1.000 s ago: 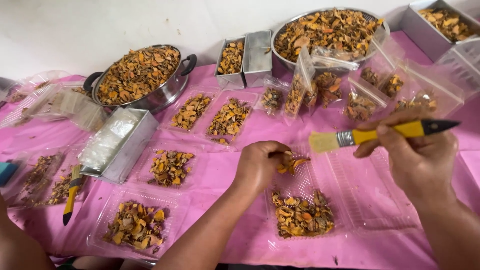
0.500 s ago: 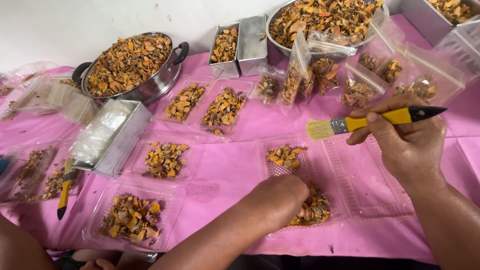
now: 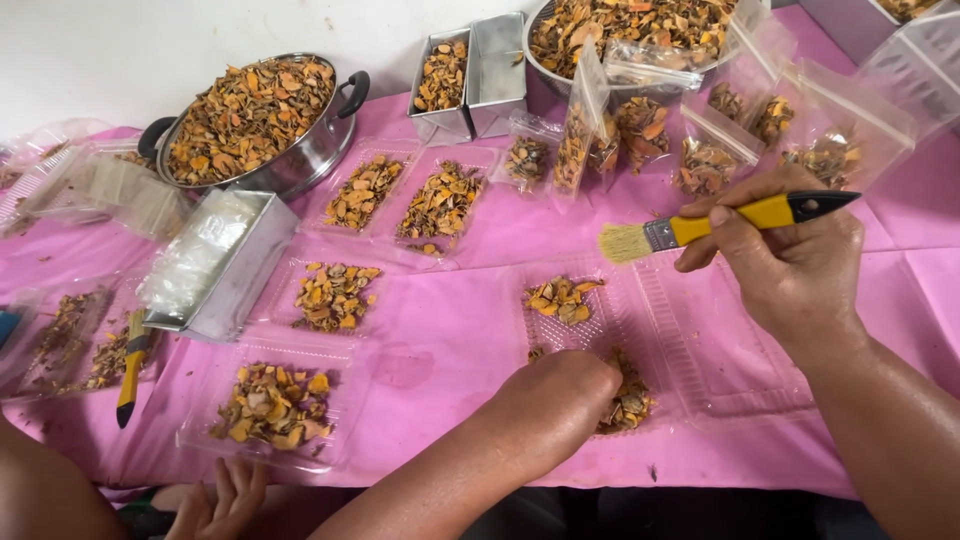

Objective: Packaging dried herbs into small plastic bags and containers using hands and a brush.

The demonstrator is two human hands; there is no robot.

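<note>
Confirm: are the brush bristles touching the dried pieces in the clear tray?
No: the brush in the right hand hangs above the clear tray, bristles off the pieces.

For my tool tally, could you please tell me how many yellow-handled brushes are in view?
2: one brush in the right hand, one brush lying on the table at far left. Others may be hidden.

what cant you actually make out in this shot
- Head view: the left hand covers the near part of the clear tray, so its fingertips and any pieces under them are hidden.
- The right hand wraps the yellow brush, hiding the middle of the handle.
- The large bowl of dried slices is cut off by the top edge.
- A second brush at left is partly hidden behind the metal tin.
</note>
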